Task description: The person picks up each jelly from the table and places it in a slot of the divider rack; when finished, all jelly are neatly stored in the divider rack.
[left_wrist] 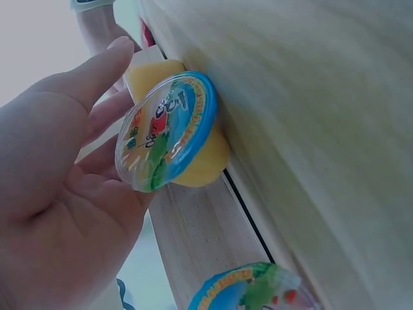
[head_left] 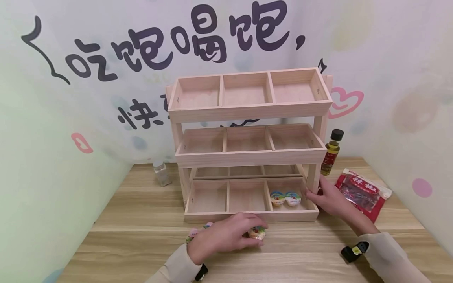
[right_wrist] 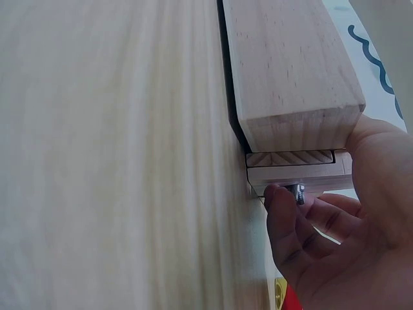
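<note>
My left hand (head_left: 231,235) is in front of the three-tier wooden rack (head_left: 251,157), its thumb and fingers around a jelly cup (head_left: 257,232). In the left wrist view that jelly cup (left_wrist: 169,132) has a clear, blue-rimmed printed lid and yellow filling; another yellow cup (left_wrist: 151,76) shows behind it. More jelly cups (head_left: 192,234) lie on the table, partly hidden by my left forearm. Two jelly cups (head_left: 284,198) sit side by side in the bottom tier's right compartment. My right hand (head_left: 330,198) grips the rack's lower right side, fingers curled beside a small metal piece (right_wrist: 299,194).
Behind the rack's right side stands a dark-capped bottle (head_left: 330,152). A red-and-clear packet (head_left: 362,194) lies to the right of my right hand. At the back left is a small clear jar (head_left: 161,173). A printed wall backs the wooden table (head_left: 141,243).
</note>
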`<state>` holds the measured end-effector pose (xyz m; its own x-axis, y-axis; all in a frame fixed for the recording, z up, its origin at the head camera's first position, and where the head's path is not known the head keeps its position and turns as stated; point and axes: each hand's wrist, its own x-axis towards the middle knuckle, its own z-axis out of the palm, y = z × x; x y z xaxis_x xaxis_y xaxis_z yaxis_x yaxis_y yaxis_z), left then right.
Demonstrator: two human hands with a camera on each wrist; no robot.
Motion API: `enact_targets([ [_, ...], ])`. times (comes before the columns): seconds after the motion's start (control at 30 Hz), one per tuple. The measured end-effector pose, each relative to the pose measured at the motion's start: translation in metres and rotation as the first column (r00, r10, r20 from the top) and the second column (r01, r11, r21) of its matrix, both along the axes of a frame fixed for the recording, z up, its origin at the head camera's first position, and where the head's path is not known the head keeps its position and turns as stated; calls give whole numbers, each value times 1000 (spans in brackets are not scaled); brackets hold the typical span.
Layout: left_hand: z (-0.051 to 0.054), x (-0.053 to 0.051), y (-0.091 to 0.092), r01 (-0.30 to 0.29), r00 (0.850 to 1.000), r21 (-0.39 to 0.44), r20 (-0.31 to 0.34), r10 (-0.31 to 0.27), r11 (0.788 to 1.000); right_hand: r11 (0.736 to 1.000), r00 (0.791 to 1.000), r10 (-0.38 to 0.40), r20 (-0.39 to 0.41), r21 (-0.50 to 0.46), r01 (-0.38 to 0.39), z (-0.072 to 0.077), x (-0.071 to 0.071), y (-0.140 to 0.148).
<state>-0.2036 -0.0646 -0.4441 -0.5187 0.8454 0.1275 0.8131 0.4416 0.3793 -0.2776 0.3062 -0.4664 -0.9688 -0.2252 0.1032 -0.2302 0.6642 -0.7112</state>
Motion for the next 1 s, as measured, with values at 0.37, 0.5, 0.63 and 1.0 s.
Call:
enact_targets([
  [0.37,1,-2,1,26,998,48,-54,-24,999,1000,1000,-4,5,-4,4,1,0,-1],
  [0.5,2,-3,-1,41,995,72,-91,-34,997,1000,1000,-3,5,-8,3,1,0,-1],
  [0.63,6,-3,-2,34,996,78,-81,-28,996,1000,1000,1,2,-11,-1,1,1,-1],
  [1.0,23,-17,-4,-3,998,135,-58,11,991,1000,1000,1,8,-14,0,2,1,-1],
])
